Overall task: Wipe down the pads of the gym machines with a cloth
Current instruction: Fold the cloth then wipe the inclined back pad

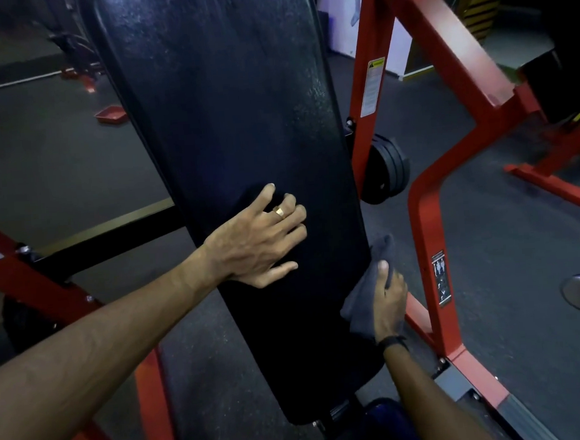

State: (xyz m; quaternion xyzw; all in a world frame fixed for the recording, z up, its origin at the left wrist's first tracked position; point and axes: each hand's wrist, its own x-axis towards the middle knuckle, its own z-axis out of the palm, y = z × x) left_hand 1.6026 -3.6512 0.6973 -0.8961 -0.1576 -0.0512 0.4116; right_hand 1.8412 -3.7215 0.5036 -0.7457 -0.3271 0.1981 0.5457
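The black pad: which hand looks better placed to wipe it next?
Probably the right hand: it grips the grey cloth against the black pad edge. The left hand lies flat, bare.

Left hand (260,237) is laid flat, palm down, fingers (290,216) spread, ring worn on one finger; forearm extended. Right hand (388,302) is closed in a grip, thumb uppermost, dark band worn at wrist.
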